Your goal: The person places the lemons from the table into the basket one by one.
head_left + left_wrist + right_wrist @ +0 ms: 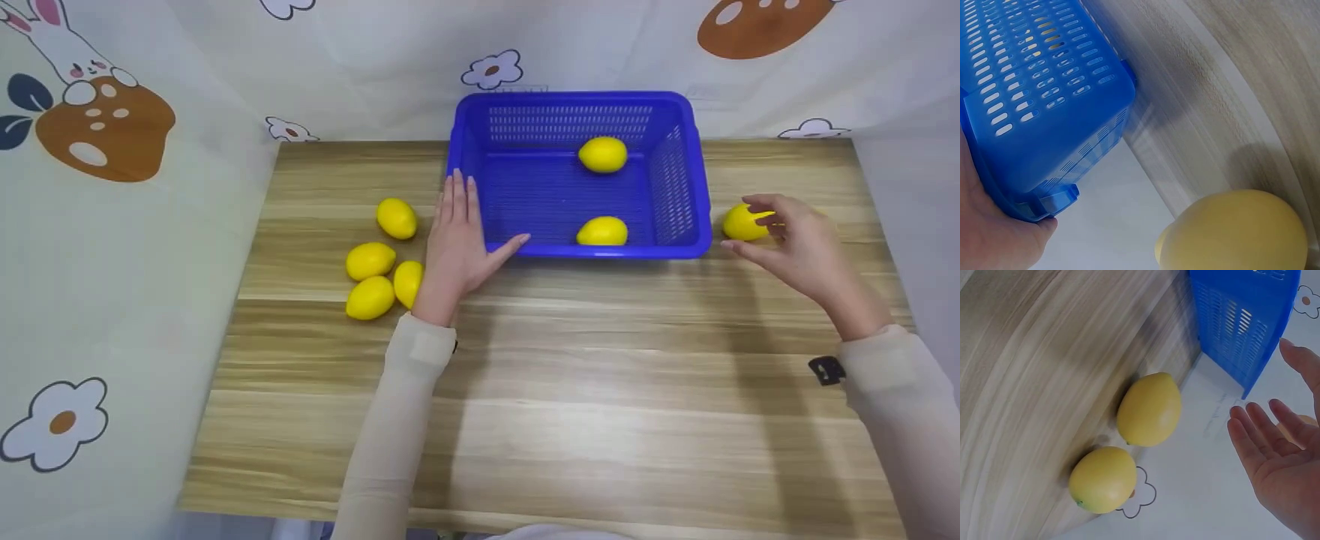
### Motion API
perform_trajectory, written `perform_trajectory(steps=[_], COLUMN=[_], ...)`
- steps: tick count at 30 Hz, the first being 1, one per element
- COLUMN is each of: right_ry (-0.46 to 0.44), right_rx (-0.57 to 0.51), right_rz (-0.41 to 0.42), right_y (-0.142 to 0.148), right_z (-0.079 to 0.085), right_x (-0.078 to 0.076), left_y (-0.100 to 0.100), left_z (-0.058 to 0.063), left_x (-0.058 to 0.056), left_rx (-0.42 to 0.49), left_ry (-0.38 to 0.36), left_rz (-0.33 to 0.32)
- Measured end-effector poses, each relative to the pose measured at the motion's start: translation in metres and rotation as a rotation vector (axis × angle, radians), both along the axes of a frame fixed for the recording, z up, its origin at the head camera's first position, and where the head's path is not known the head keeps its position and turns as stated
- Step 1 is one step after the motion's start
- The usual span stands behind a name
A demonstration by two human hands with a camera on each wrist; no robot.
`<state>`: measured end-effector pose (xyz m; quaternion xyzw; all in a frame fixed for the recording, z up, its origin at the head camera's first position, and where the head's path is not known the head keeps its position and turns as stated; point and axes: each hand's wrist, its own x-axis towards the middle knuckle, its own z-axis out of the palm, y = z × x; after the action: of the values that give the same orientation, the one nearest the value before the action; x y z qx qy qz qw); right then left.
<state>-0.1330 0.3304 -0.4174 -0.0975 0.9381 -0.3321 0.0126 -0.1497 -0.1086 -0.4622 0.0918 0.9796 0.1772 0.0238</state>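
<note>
My left hand [459, 247] rests along the left rim of a blue plastic basket [652, 252], its fingers straight and the thumb spread over the near corner. Two yellow lemons lie in the basket, one lemon [603, 154] toward the back and another lemon [602, 231] by the front wall. To the right of the basket, my right hand [806, 244] hovers with loosely bent fingers over a lemon [742, 223] on the table. Nothing is between its fingers. The right wrist view shows two lemons there, a farther lemon [1149, 409] and a nearer lemon [1103, 480], both apart from the hand.
Left of my left hand, several lemons sit on the wooden table [585, 420], among them a lemon [397, 218] and a lemon [370, 298]; my wrist partly covers one. A patterned cloth [375, 67] hangs behind the table and along its sides.
</note>
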Motion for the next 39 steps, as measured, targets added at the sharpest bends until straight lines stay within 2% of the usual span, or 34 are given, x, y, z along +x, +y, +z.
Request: perform_trajectory(steps=[8,16,25,39], right_ry=[-0.018,0.002,-0.095,-0.178], right_rx=[0.054,0.057,0.065,0.091], right_rz=[-0.024,-0.05,-0.068,-0.091], right_y=[0.007,0.013,0.015,0.028], right_z=[-0.009,-0.018,-0.022,-0.03], right_x=[-0.003,-0.007,-0.015,-0.03], left_y=[0.0,0.0,0.001,0.001], left_z=[-0.001,0.0,0.002,0.0], left_x=[-0.001,-0.002,-0.002,-0.001], left_rx=[-0.004,-0.003,-0.019,-0.017], left_ry=[-0.008,-0.022,-0.019,-0.004], left_rz=[0.004,0.004,0.006,0.002])
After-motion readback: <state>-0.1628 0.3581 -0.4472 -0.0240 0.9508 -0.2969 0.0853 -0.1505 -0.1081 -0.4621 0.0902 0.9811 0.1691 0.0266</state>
